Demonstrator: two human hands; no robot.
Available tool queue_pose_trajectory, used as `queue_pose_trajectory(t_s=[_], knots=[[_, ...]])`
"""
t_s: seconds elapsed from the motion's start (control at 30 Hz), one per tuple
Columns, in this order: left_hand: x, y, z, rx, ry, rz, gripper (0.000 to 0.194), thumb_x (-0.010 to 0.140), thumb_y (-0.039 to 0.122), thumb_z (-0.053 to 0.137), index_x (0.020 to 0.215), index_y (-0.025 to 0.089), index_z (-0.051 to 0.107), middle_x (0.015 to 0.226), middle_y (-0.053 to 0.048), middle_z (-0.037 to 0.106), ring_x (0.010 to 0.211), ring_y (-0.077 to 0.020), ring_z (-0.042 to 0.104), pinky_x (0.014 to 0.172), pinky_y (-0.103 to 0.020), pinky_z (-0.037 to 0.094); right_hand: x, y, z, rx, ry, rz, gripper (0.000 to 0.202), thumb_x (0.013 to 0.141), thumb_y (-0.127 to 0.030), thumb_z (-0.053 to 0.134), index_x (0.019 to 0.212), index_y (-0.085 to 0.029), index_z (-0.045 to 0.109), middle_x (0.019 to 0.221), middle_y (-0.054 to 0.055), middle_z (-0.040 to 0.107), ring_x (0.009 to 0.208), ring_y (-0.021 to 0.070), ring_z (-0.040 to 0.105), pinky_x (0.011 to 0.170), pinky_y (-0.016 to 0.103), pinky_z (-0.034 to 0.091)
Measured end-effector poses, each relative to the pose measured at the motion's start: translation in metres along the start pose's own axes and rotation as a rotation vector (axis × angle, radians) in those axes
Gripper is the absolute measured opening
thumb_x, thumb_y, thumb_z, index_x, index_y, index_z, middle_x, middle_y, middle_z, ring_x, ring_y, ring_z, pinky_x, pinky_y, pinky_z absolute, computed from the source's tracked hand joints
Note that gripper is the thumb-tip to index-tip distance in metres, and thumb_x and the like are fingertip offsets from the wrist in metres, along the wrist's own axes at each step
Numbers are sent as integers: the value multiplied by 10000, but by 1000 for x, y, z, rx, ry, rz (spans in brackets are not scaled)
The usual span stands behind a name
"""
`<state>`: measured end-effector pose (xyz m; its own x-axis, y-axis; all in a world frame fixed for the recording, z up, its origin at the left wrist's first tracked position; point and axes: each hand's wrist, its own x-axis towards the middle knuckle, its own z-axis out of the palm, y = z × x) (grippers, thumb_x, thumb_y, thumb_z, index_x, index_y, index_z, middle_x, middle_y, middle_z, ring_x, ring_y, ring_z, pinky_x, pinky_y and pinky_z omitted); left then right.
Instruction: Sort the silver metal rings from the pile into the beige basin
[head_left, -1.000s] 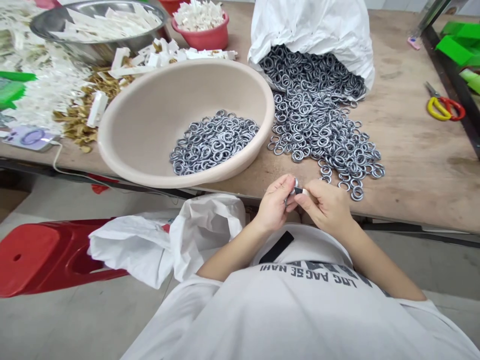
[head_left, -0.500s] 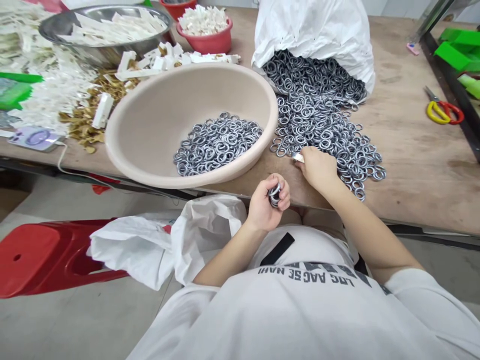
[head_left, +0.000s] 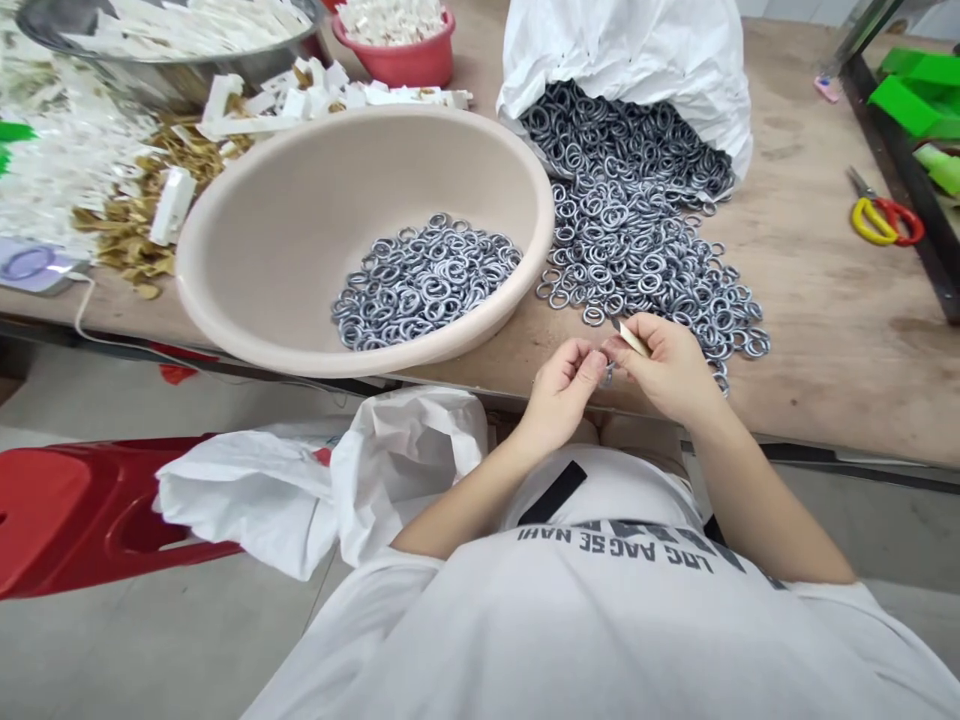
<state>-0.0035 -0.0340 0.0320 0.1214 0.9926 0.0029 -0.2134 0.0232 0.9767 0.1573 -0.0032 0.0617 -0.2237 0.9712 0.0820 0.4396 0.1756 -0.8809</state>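
The left grip [head_left: 556, 398] is pinched on a grey ring [head_left: 609, 373], which sits at its fingertips, beside the right grip [head_left: 669, 368], closed around a slim tool [head_left: 634, 340] (pale, dark-tipped). Beyond, loose rings [head_left: 637, 240] spill across the table [head_left: 825, 330] from a white sack [head_left: 630, 50].

the rings [head_left: 651, 265] look glossy, the basin [head_left: 262, 235] smooth matt plastic, the tabletop [head_left: 817, 330] worn wood.

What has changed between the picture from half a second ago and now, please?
The right hand has drawn back from the loose rings to meet the left hand, and a ring now shows between their fingers. The right hand kept its small pale tool. The beige basin and scissors stayed put.
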Motion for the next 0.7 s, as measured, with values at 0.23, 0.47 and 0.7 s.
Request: queue_pose_trajectory(t_s=[0.23,0.47,0.7], knots=[[3,1,2,-85,34,-50,365,897,536,606,802,188,547,658,34,472,542,-79,361,479,-204,287,-9,-5,14,335,53,-10,270,853,-449,718,963,-212,650,839,0,632,746,146,568,694,284,469],[-3,1,6,-43,-40,-97,416,880,554,621,732,170,564,610,28,471,532,-74,372,483,-207,284,-13,-3,11,366,32,-29,290,851,-495,721,873,-208,687,776,-1,651,701,144,591,661,278,491],[-5,2,12,-193,28,-142,383,848,540,665,769,167,624,602,28,502,496,-64,378,442,-199,266,-20,1,16,361,37,-41,373,829,-532,732,1047,-230,709,937,38,703,834,188,649,750,321,537]])
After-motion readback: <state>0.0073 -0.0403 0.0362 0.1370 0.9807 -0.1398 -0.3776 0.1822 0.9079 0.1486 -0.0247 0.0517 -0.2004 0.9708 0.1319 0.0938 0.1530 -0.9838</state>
